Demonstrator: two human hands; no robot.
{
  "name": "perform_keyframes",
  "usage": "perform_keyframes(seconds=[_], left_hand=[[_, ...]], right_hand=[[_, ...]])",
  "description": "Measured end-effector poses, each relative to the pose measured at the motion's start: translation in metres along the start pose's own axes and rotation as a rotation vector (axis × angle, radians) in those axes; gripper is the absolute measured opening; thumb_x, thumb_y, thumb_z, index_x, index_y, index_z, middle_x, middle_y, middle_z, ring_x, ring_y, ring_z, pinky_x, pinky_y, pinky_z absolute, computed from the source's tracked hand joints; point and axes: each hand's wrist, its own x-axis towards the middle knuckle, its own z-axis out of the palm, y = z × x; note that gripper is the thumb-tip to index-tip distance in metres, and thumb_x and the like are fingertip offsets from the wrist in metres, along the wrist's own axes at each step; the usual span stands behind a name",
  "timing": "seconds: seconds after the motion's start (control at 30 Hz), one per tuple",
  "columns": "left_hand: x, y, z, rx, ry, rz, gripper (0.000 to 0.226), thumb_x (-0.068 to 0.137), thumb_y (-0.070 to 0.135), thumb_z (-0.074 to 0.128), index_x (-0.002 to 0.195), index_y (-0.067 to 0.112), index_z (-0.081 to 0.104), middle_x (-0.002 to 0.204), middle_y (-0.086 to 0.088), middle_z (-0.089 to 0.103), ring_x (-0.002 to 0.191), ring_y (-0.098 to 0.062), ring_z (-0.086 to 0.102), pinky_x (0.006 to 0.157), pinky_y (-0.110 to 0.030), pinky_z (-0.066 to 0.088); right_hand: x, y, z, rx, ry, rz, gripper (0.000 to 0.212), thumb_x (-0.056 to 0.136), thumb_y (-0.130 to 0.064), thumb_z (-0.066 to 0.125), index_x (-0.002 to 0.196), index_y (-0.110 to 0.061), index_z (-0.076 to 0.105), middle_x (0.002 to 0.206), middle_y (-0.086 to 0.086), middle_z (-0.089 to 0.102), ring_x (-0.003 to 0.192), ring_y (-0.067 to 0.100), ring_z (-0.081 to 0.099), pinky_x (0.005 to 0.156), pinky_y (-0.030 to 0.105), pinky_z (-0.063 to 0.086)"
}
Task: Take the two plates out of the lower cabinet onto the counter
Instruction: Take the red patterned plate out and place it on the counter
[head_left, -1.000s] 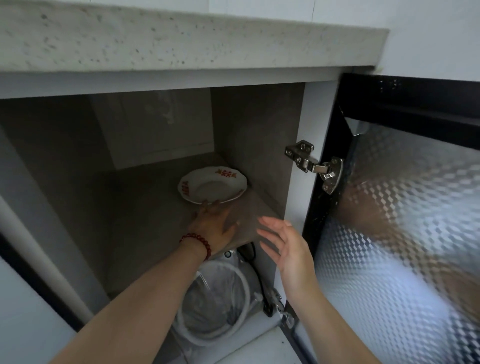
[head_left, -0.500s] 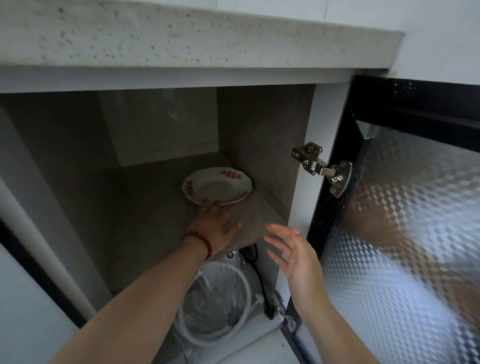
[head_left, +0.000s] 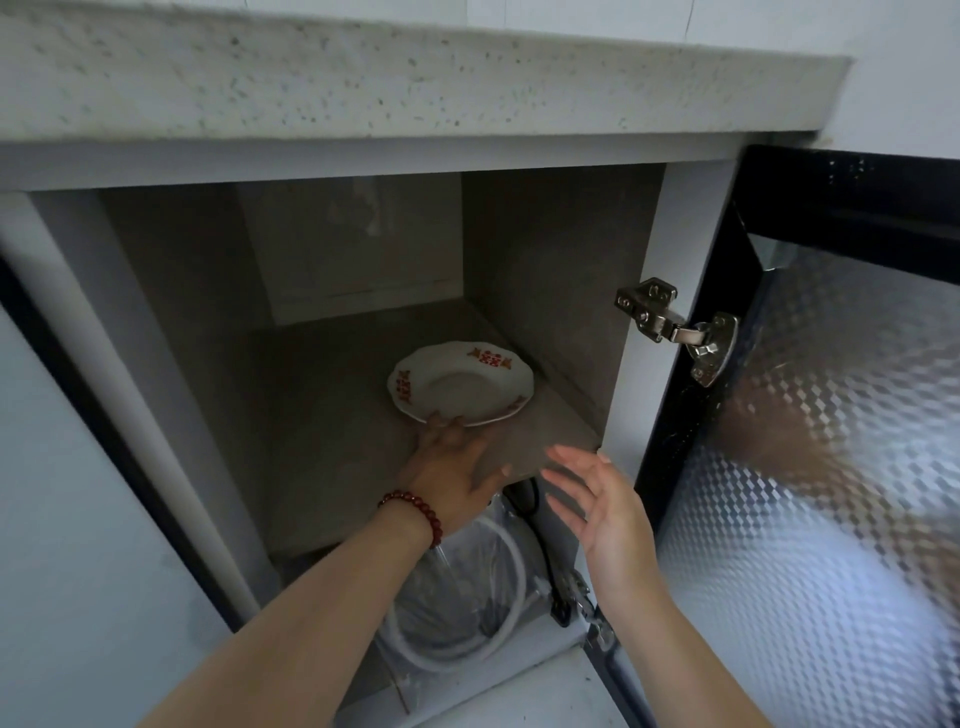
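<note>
left hand (head_left: 453, 470) fingers (head_left: 441, 422) have crept slightly onto the plate (head_left: 460, 382) rim; view has swung left

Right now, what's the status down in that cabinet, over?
Left hand open, fingertips at plate rim. Right hand open, empty. One plate visible, on shelf. Door swung open, nothing in between.
</note>
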Motion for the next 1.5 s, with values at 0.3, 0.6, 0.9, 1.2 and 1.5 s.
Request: perform_keyframes(seconds=[0.3,0.6,0.9,1.2,1.5], left_hand=[[-0.032,0.002,-0.005,-0.042,0.048,0.048,0.064,0.084,0.060,0.029,0.142,0.036,0.025,0.150,-0.006,0.031,0.142,-0.031,0.013,0.114,-0.047,0.015],[-0.056,0.004,-0.006,-0.082,0.078,0.083,0.058,0.085,0.061,0.029,0.138,0.036,0.033,0.147,0.001,0.037,0.142,-0.025,0.020,0.114,-0.042,0.018],[-0.078,0.007,-0.008,-0.084,0.111,0.113,0.061,0.085,0.062,0.025,0.138,0.034,0.036,0.143,0.002,0.041,0.140,-0.023,0.024,0.112,-0.039,0.021],[-0.065,0.001,-0.033,-0.886,0.279,-0.218,0.044,0.095,0.049,0.029,0.137,0.039,0.035,0.148,0.010,0.033,0.134,-0.002,0.027,0.109,-0.025,0.021],[-0.041,-0.007,-0.062,-1.665,0.304,-0.555,0.066,0.091,0.061,0.015,0.141,0.022,0.034,0.136,0.001,0.046,0.127,-0.020,0.043,0.104,-0.037,0.034]], right_hand=[[-0.003,0.010,0.008,0.005,0.000,0.008,0.039,0.100,-0.030,0.032,0.103,-0.016,0.068,0.112,-0.002,0.070,0.105,0.013,0.065,0.092,0.033,0.049],[-0.005,0.016,0.017,0.001,-0.026,0.008,0.039,0.099,-0.033,0.033,0.102,-0.020,0.070,0.108,-0.006,0.072,0.105,0.011,0.065,0.094,0.036,0.049],[-0.007,0.019,0.019,-0.021,-0.047,-0.006,0.039,0.099,-0.033,0.033,0.104,-0.020,0.070,0.114,-0.002,0.070,0.107,0.011,0.064,0.094,0.037,0.049],[0.017,0.015,0.018,-0.053,-0.004,0.004,0.037,0.097,-0.034,0.034,0.102,-0.023,0.069,0.126,0.005,0.062,0.107,0.008,0.062,0.087,0.027,0.047],[0.042,0.024,0.018,-0.091,0.080,0.071,0.028,0.098,-0.035,0.032,0.113,-0.035,0.055,0.120,-0.015,0.051,0.111,0.005,0.048,0.093,0.025,0.038]])
